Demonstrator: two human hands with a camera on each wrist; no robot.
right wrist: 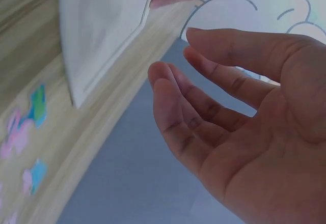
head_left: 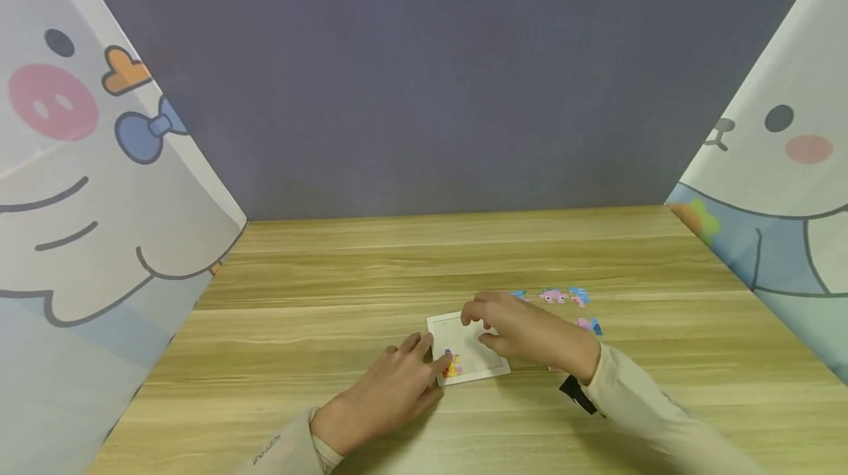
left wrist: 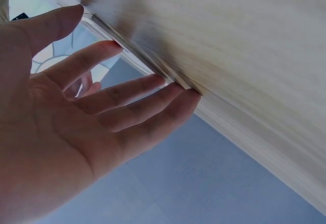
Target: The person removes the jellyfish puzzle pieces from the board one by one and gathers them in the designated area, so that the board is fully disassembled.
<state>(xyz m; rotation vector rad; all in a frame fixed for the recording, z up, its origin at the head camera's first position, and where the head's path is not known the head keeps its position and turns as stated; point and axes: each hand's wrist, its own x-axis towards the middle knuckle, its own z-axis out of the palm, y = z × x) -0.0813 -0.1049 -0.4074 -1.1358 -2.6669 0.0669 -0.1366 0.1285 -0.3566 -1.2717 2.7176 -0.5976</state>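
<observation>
A white puzzle tray (head_left: 475, 375) lies on the table, tilted slightly in the head view. One yellow-and-pink jigsaw piece (head_left: 454, 367) sits in its near left corner. My left hand (head_left: 387, 390) rests at the tray's left side, its index fingertip on that piece. In the left wrist view the left hand's fingers (left wrist: 137, 89) stretch out, fairly straight, to the tray edge. Above the tray's right part hovers my right hand (head_left: 520, 328), fingers loosely bent. The right wrist view shows nothing between its thumb and fingers (right wrist: 168, 102).
Several loose jigsaw pieces lie right of the tray, among them a pink one with eyes (head_left: 553, 296), a blue-and-pink one (head_left: 579, 296) and another (head_left: 589, 325). The right forearm hides part of that area. A dark wall (head_left: 424, 92) rises behind the wooden table (head_left: 298, 261).
</observation>
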